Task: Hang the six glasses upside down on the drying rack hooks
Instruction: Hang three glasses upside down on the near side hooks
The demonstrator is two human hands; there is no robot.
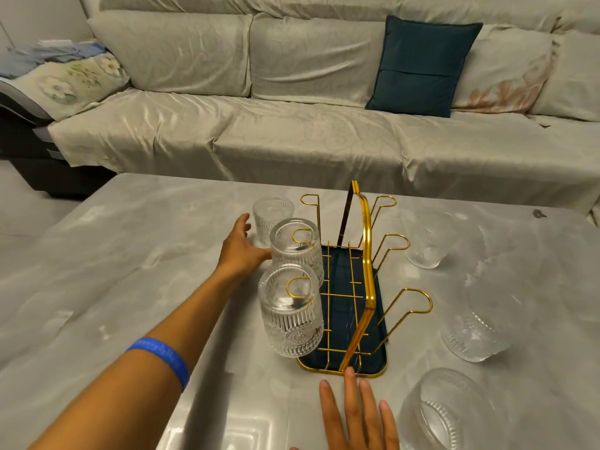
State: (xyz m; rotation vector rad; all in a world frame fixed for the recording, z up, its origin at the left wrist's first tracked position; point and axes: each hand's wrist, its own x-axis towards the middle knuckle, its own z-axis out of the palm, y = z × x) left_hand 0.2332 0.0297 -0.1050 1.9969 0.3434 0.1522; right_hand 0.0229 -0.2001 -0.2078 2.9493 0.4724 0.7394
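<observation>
A gold wire drying rack (pixel 366 271) on a dark tray stands mid-table. Two ribbed clear glasses hang upside down on its left hooks: a near glass (pixel 290 313) and a middle glass (pixel 297 246). One upright glass (pixel 272 219) stands at the rack's far left. My left hand (pixel 242 246) is open beside it, fingers apart, holding nothing. To the right of the rack are three more glasses: a far glass (pixel 427 241), a middle-right glass (pixel 477 323) and a near-right glass (pixel 451 414). My right hand (pixel 360 414) lies flat and open just in front of the tray.
The grey marble-look table (pixel 130 271) reaches to a sofa covered in pale cloth (pixel 292 125) behind it, with a dark teal cushion (pixel 422 64). The rack's three right hooks and far left hook carry nothing.
</observation>
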